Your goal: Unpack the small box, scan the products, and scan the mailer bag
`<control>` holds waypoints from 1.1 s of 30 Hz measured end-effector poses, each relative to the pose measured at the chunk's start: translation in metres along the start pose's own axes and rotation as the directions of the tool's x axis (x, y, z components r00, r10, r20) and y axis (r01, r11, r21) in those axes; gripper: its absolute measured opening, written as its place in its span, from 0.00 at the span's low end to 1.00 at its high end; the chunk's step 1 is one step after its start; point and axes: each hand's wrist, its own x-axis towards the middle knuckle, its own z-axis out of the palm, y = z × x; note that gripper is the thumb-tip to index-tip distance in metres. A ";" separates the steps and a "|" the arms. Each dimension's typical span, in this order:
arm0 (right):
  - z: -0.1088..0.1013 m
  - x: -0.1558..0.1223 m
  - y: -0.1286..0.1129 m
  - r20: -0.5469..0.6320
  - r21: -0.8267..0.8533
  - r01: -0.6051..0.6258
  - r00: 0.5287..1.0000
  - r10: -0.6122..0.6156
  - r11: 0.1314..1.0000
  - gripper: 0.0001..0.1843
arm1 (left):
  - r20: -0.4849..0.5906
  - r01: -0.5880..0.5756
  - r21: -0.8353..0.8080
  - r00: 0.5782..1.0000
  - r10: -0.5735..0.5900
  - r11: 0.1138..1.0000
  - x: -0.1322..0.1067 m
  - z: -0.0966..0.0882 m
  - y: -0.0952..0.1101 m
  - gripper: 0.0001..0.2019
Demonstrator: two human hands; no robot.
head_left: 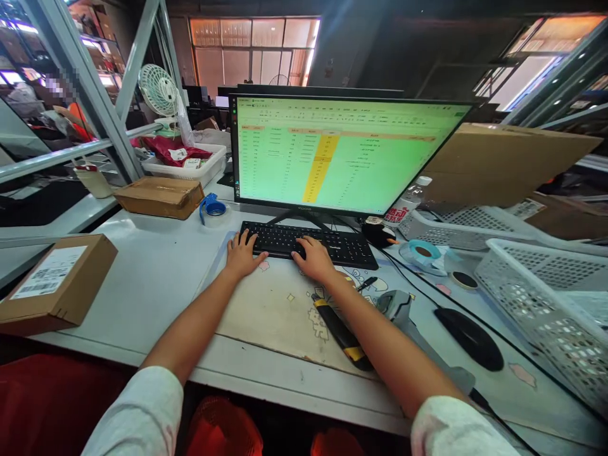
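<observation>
A black keyboard (349, 248) lies at the far edge of a patterned desk mat (266, 310). My left hand (242, 254) rests on its left end, fingers spread over the keys and thumb stretched to the right. Over the middle keys lies my right hand (313, 258), fingers extended and holding nothing. Behind the keyboard stands a monitor (280, 158) showing a spreadsheet with one yellow column. Beside and partly under my right forearm are a black and yellow utility knife (339, 332) and a grey barcode scanner (396, 307).
A black mouse (469, 337) and white plastic baskets (541, 304) are on the right, with a tape roll (424, 250) nearby. To the left sit a labelled carton (57, 278), a flat cardboard box (161, 195) and a blue tape dispenser (212, 208). Cables cross the right side.
</observation>
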 end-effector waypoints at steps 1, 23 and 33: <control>0.005 0.003 -0.001 0.007 -0.013 -0.015 1.000 0.015 1.000 0.31 | 0.003 0.001 -0.007 1.000 -0.001 1.000 0.001 0.000 -0.001 0.36; 0.015 0.001 -0.036 0.069 -0.048 0.024 0.997 -0.021 0.999 0.30 | 0.010 0.012 -0.037 1.000 -0.012 0.999 0.000 -0.003 0.002 0.36; 0.019 0.023 -0.025 0.037 0.008 -0.092 0.995 0.092 0.996 0.31 | 0.010 0.004 -0.034 1.000 -0.004 0.999 0.004 0.002 0.003 0.39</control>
